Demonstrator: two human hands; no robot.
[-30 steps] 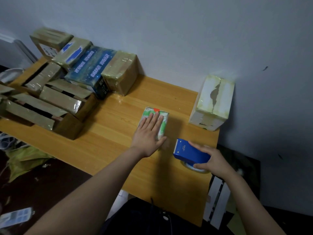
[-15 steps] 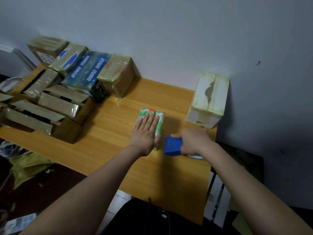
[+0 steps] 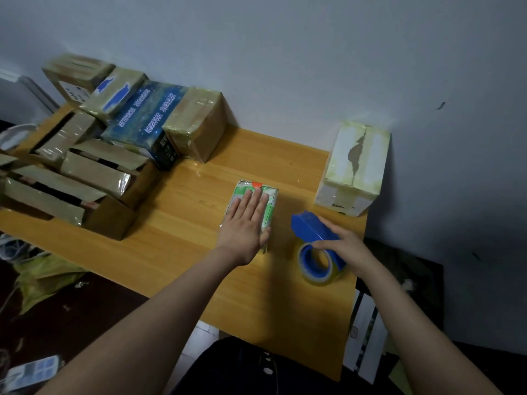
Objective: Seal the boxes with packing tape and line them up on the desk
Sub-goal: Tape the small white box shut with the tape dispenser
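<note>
A small green and white box (image 3: pixel 270 196) wrapped in shiny tape lies flat in the middle of the wooden desk (image 3: pixel 176 232). My left hand (image 3: pixel 245 223) presses flat on top of it, fingers straight. To its right my right hand (image 3: pixel 346 248) grips a blue tape dispenser (image 3: pixel 309 227) from above. The dispenser's clear tape roll (image 3: pixel 317 265) rests on the desk. A gap of bare desk separates the dispenser from the small box.
A white taped box (image 3: pixel 355 166) stands at the back right by the wall. Several taped boxes, one of them dark blue (image 3: pixel 148 116), line the back left. Open cardboard boxes (image 3: pixel 94 173) crowd the desk's left side. The desk's right edge runs close to my right hand.
My right hand pulled the dispenser away from the small box, back to the right and down to the desk, so its roll now shows. My left hand stayed pressed on the box.
</note>
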